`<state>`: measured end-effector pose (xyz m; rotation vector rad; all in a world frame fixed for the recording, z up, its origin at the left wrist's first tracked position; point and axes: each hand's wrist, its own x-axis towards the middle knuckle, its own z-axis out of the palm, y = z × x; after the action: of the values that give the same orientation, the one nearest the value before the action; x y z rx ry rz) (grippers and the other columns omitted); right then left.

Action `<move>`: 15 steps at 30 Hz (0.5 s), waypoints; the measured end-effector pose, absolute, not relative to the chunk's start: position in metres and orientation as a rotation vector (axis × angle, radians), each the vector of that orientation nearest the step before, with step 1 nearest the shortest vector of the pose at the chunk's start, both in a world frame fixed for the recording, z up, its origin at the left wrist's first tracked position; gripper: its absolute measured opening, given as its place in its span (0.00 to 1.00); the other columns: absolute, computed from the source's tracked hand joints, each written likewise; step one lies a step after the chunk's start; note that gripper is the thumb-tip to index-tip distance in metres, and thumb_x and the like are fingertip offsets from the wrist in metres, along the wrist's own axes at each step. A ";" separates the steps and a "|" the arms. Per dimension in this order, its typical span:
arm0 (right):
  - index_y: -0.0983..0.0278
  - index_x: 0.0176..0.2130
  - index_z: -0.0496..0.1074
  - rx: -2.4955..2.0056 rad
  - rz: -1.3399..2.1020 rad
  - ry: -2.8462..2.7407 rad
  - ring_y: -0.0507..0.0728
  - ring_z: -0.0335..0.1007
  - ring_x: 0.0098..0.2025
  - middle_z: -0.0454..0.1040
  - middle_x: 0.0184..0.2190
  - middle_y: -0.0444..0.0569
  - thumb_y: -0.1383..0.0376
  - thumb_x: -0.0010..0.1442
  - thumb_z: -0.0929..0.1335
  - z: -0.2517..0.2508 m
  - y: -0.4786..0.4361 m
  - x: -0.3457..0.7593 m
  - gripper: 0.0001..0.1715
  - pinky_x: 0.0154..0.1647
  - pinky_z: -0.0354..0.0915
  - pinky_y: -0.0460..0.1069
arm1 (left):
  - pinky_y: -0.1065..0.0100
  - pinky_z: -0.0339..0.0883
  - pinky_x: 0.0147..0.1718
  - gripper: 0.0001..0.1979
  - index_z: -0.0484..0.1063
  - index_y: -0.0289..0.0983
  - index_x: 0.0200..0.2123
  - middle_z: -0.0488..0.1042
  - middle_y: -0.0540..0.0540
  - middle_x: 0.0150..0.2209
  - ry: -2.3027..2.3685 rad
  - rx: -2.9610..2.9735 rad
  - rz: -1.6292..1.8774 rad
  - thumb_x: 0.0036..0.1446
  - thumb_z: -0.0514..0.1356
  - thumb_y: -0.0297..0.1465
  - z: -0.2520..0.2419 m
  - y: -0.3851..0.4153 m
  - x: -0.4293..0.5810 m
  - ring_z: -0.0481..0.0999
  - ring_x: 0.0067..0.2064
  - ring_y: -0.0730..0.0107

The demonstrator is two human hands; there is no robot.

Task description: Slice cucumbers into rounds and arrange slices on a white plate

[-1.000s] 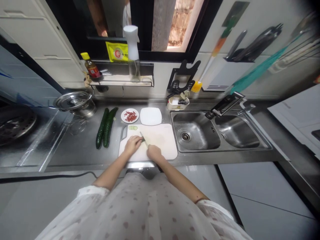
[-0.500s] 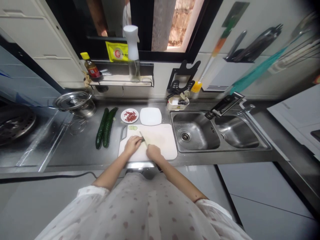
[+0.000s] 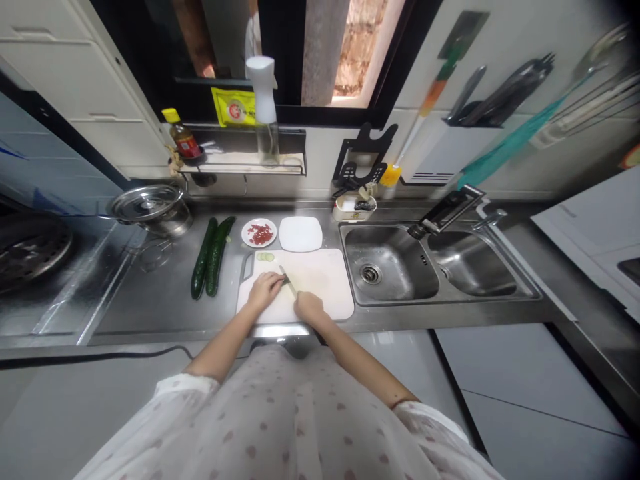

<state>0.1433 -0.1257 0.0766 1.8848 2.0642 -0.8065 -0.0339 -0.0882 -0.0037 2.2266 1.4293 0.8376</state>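
Note:
Over the white cutting board (image 3: pixel 327 293), my right hand (image 3: pixel 309 307) is closed around the handle of a knife (image 3: pixel 289 281), its blade slanting up and to the left. My left hand (image 3: pixel 265 291) is closed, its fingertips pressing a small dark-green piece of cucumber (image 3: pixel 285 279) beside the blade; the fingers hide most of it. A few pale green cucumber slices (image 3: pixel 265 256) lie at the board's upper left. Two whole cucumbers (image 3: pixel 209 259) rest on the counter to the left. A round plate (image 3: pixel 259 243) of chopped red bits and a white square plate (image 3: pixel 301 233) stand behind the board.
Right of the board is a double steel sink (image 3: pixel 395 267) with a black faucet (image 3: pixel 445 212). A lidded steel pot (image 3: pixel 173 217) stands at the left rear. Above the counter, a shelf (image 3: pixel 240 163) bears a sauce bottle (image 3: pixel 186 140) and a spray bottle (image 3: pixel 267 120).
The view has shifted slightly. My right hand and the knife have moved very slightly right and down, while my left hand stays on the cucumber piece.

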 end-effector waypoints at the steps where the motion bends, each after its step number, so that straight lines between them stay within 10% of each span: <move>1: 0.67 0.47 0.72 1.888 -0.811 2.053 0.60 0.73 0.47 0.76 0.44 0.58 0.70 0.62 0.58 0.077 -0.129 0.146 0.19 0.42 0.65 0.50 | 0.60 0.67 0.47 0.13 0.76 0.42 0.46 0.76 0.45 0.42 1.428 2.229 0.840 0.62 0.55 0.32 -0.003 -0.088 -0.034 0.72 0.46 0.63; 15: 0.65 0.45 0.72 1.887 -0.772 2.061 0.59 0.74 0.44 0.77 0.41 0.57 0.67 0.63 0.58 0.076 -0.152 0.172 0.16 0.38 0.64 0.48 | 0.62 0.67 0.47 0.13 0.73 0.43 0.48 0.76 0.46 0.43 1.487 2.206 0.807 0.62 0.55 0.33 0.004 -0.091 -0.032 0.72 0.46 0.63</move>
<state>0.1716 -0.1521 0.0760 1.8869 2.0612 -0.7717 -0.0316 -0.0915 0.0038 2.2062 1.4871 0.8073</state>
